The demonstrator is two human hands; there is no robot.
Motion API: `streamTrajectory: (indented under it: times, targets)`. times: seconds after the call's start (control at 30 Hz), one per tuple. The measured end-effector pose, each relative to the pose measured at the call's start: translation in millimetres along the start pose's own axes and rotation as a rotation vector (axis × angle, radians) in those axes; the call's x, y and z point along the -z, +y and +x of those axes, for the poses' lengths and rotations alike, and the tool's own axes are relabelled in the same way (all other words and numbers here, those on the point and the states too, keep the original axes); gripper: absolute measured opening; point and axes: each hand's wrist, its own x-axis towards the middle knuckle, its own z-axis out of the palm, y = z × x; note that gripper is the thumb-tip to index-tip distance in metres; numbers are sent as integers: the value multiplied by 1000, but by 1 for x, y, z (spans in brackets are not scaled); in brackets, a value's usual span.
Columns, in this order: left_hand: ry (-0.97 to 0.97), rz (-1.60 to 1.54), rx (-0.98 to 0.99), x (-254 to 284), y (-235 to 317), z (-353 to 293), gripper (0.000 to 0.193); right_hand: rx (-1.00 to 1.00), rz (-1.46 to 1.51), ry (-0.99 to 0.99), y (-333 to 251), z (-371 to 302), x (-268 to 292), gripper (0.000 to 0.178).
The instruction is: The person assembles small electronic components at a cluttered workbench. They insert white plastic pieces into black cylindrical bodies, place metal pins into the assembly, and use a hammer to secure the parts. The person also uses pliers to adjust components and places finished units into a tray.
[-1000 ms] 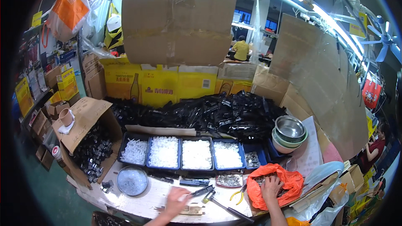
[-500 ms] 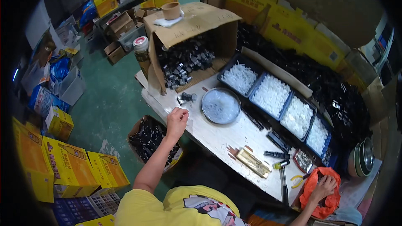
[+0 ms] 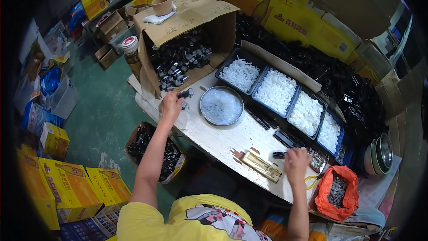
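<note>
My left hand [image 3: 171, 107] is at the table's left end, its fingers curled against some small black-and-silver parts [image 3: 185, 93]. Whether it grips one of them is hard to see. A round metal dish [image 3: 221, 105] of translucent whitish pieces lies just right of it. My right hand [image 3: 297, 164] is over the right part of the table, fingers closed; what they hold is hidden. By its fingertips lies a black part [image 3: 279, 155]. A gold-coloured metal fixture [image 3: 261, 166] rests to its left. Below and to its right, a red plastic bag [image 3: 327, 193] stands open, holding small grey pieces [image 3: 339, 190].
A cardboard box [image 3: 185, 15] full of black-and-silver parts stands at the back left. Blue-black trays [image 3: 276, 90] of white plastic pieces line the back, before a heap of black parts [image 3: 312, 64]. A box of black parts [image 3: 156, 156] sits below the table's left edge. Yellow-handled pliers [image 3: 312, 181] lie beside the bag.
My right hand has come out of the red bag and moved left over the table. My left hand has reached the small black-and-silver parts. The whole view has shifted slightly.
</note>
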Motion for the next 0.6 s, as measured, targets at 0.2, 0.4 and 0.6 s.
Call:
streamTrajectory:
  times: [0.2,0.4,0.6]
  targets:
    - [49,-42,-37,4,1,-17,18,44,77,-12,-51,66,-53,17]
    - [-40,-157,-27,13,-12,-31,8,23,-122,-84,-58,93,-104,7]
    - [-43,-332,131,31,2,-40,11,19,58,-59,-48,67,-70,5]
